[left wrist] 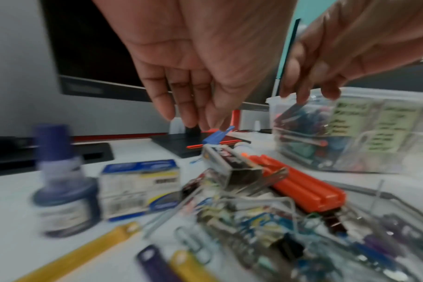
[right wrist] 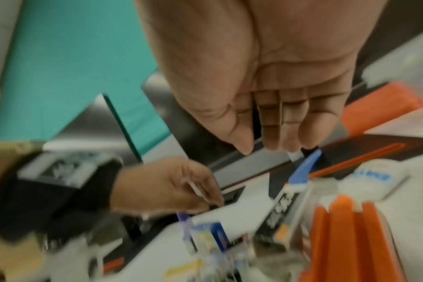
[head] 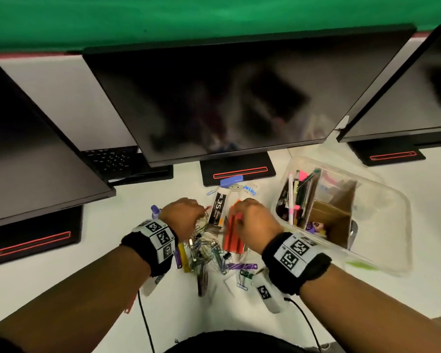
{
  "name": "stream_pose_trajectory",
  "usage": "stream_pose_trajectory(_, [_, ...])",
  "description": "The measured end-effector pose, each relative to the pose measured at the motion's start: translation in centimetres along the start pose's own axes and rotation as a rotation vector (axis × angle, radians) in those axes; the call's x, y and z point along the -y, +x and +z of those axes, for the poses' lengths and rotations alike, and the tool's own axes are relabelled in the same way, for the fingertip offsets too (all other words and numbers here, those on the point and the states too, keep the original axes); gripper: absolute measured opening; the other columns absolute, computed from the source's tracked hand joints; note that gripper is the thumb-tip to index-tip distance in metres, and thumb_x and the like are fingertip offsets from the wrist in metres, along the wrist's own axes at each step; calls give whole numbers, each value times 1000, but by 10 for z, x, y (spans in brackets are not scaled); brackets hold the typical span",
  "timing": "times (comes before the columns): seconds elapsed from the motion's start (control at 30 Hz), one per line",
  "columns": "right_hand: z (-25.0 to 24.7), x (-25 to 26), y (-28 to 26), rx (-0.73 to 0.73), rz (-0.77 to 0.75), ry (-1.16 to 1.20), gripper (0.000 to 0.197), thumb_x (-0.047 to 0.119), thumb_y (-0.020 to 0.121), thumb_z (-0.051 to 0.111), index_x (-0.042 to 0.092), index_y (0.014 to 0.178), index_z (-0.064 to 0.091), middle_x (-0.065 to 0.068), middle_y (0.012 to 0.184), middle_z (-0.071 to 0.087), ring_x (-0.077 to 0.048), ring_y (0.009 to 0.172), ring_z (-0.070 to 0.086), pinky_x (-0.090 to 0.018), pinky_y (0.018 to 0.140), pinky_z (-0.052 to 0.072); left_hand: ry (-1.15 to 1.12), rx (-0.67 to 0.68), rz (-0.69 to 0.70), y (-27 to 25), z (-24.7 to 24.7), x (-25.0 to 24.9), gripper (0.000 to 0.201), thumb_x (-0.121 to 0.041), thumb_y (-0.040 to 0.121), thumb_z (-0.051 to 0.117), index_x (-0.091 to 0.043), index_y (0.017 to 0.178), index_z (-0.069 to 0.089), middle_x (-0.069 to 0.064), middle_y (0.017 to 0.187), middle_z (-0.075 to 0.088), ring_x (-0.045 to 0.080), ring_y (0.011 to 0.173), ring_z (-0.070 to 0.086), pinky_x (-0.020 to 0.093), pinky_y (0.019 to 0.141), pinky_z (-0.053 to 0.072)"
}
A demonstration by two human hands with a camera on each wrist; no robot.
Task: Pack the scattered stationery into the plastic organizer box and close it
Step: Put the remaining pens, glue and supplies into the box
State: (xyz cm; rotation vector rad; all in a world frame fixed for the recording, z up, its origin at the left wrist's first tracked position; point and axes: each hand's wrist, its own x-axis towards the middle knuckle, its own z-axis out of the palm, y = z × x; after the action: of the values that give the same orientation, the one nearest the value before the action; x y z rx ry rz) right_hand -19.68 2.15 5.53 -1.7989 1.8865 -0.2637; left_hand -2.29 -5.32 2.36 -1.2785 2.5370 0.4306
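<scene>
Three dark monitors (head: 227, 98) stood along the back of a white desk (head: 61, 289), the middle one on a black base with a red strip. To the right of the hands sat the clear plastic organizer box (head: 382, 225), lid off or open, with cardboard dividers inside and pens (head: 294, 197) standing in its left compartment; the far compartments could not be made out through the blur. In front of the person lay the scattered stationery (head: 209, 253), a heap of paper clips, binder clips and coloured key tags. An orange ridged plastic piece (head: 233, 235) rested at the heap's right edge, with a black-and-clear lead case (head: 219, 207) just to its left, pointing toward the monitor base. Beyond them lay a blue-capped item (head: 231, 180) against the base. At the heap's left stood a dark blue ink bottle (left wrist: 63, 192) with a small blue-and-white staple box (left wrist: 140, 188) just beside it.

The person's left hand (head: 182, 215) hung above the left of the heap, fingers (left wrist: 181, 103) straight and close together, pointing down, nothing in them. The right hand (head: 252, 220) hovered over the orange piece, fingers likewise loosely extended and together, the thumb alongside, holding nothing. Both wrists wore black bands with printed square markers (head: 294, 250). The wrist views were smeared by motion blur.
</scene>
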Motion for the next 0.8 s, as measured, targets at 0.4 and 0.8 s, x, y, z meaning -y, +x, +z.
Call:
stream_pose_trajectory(0.4, [53,-9,84,218,73,-427,63,17,84,61,25,139,30,-13,144,28,-35,128,32,-48,101,42,172,49,-50,3,27,43,46,-3,83,49,-17,127,47,5,126,54,26,121,43,36,99,40])
stream_pose_trajectory(0.8, [43,-14,93,333,-156,-659,46,23,91,51,24,136,38,-10,154,15,-38,140,16,-56,109,26,187,9,74,19,26,25,38,-16,88,48,-19,127,49,3,124,55,24,117,44,36,97,36])
